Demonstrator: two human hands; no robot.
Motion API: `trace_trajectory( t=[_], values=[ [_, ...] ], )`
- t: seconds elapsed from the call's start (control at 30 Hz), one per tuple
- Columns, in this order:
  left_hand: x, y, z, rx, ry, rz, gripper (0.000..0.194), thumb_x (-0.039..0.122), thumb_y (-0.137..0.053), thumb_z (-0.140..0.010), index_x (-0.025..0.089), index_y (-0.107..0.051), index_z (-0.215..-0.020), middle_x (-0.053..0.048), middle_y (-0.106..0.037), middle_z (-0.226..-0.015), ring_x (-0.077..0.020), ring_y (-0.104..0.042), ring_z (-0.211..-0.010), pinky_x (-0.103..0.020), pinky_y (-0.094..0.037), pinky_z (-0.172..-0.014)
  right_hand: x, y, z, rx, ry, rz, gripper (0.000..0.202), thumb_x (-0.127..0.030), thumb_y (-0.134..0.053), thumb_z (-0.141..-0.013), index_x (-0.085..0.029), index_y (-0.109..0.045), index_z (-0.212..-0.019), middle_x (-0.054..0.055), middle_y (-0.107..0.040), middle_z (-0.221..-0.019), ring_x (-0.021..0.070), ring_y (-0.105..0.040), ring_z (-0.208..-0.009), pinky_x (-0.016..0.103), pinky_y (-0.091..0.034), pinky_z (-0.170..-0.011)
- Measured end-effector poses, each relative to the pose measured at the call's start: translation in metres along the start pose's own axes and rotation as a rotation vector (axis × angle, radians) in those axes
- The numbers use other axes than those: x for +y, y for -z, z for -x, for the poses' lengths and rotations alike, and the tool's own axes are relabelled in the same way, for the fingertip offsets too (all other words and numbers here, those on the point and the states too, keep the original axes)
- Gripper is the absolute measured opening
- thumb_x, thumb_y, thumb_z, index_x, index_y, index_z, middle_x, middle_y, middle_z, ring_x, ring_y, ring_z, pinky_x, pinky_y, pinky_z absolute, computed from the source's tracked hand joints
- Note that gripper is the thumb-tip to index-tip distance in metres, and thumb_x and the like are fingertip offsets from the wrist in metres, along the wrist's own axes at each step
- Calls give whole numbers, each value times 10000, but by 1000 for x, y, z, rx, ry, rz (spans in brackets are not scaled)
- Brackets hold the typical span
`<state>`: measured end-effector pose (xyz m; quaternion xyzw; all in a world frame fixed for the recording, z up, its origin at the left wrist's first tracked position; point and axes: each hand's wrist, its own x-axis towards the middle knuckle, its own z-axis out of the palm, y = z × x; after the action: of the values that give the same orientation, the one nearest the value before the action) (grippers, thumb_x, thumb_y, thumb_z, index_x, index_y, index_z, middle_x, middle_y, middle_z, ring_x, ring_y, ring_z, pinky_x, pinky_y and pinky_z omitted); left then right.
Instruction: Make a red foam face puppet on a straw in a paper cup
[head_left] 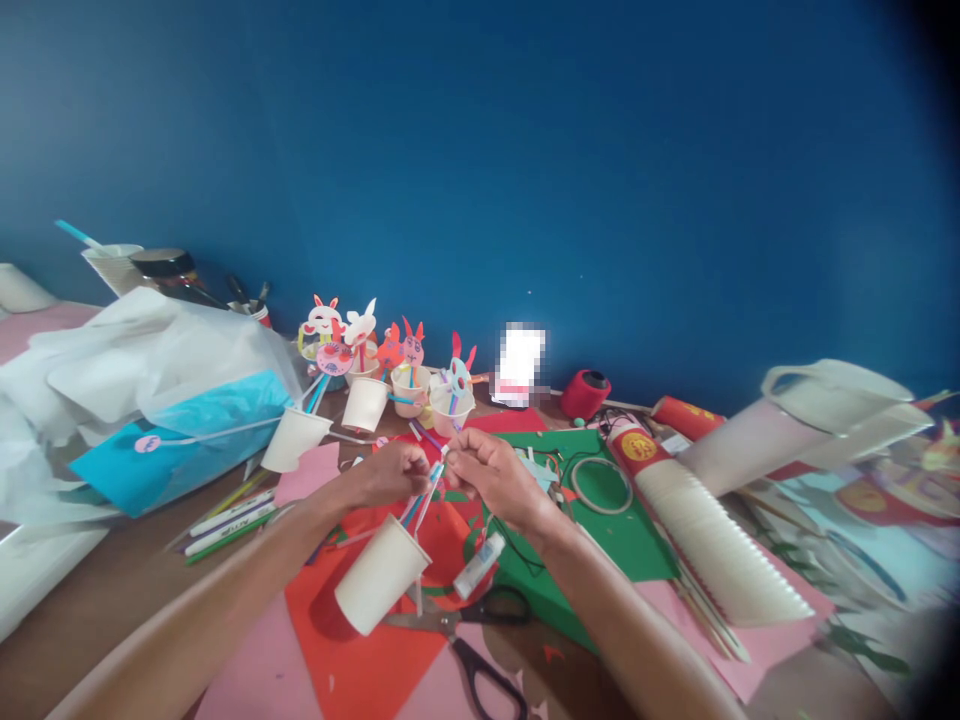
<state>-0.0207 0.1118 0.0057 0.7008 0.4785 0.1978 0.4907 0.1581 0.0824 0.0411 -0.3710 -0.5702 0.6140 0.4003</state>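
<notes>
A white paper cup [382,575] tilts over the red paper, with thin blue and white drinking straws [422,508] rising from its mouth. At the upper ends of these straws, my right hand [491,475] is closed in a pinch. Close by on the left, my left hand [394,472] is curled with its fingers together; whatever it grips is too small or hidden to name. Below my hands lie black-handled scissors [448,624] with the blades spread, and a glue tube [480,566] rests beside the cup.
Behind stand cups with paper animal faces on straws [453,400]. Stacked paper cups [724,530] lie at right on pink paper, near a pitcher [802,420]. Green paper [637,550] carries wire loops. Markers [229,520] and a plastic bag [150,340] are at left.
</notes>
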Motion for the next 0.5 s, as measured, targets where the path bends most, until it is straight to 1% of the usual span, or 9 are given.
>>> trace_trajectory(
  t=[0.07,0.13,0.2,0.23,0.33,0.43,0.5],
  values=[
    [7,0,4,-11,8,28,71,223,-545,-650,158,-522,-632,14,-546,-546,-120,-483,-510,-218,-325,-465,-1,1,0,6,-25,8,140,-290,-537,-772,-161,-505,-726,-52,-535,-530,32,-381,-400,157,-286,-400],
    [15,-2,8,-43,36,110,76,223,-544,-660,157,-518,-686,-6,-600,-597,-140,-545,-546,-228,-375,-490,-2,4,-1,20,-34,23,161,-307,-545,-768,-155,-523,-723,-49,-546,-525,30,-390,-390,152,-296,-394],
    [22,-3,12,-75,84,291,108,206,-577,-644,157,-504,-706,-29,-647,-648,-159,-594,-591,-248,-416,-534,-6,7,-2,43,-26,44,168,-316,-553,-764,-152,-540,-731,-51,-552,-519,28,-398,-381,147,-303,-387],
    [26,-3,15,-76,85,348,120,207,-594,-644,156,-501,-700,-33,-657,-649,-161,-602,-596,-251,-420,-544,-8,9,-3,53,-20,56,167,-316,-559,-761,-152,-546,-733,-52,-553,-515,28,-401,-377,145,-304,-383],
    [36,-2,21,-56,77,436,143,212,-621,-658,151,-494,-683,-32,-661,-609,-141,-592,-551,-236,-398,-524,-12,14,-2,63,-14,90,165,-311,-574,-754,-152,-548,-718,-54,-553,-508,26,-413,-374,137,-307,-374],
    [45,-2,25,-38,84,473,144,219,-624,-674,129,-544,-753,-29,-655,-595,-117,-567,-510,-216,-367,-493,-14,15,0,44,-25,122,167,-307,-580,-749,-149,-545,-707,-49,-560,-505,28,-429,-375,132,-312,-365],
    [49,-3,27,-13,81,457,168,223,-615,-688,108,-582,-806,-31,-647,-595,-103,-545,-495,-208,-344,-476,-14,13,1,37,-34,137,164,-302,-585,-745,-148,-543,-708,-44,-566,-505,31,-441,-376,129,-315,-356]
  ],
)
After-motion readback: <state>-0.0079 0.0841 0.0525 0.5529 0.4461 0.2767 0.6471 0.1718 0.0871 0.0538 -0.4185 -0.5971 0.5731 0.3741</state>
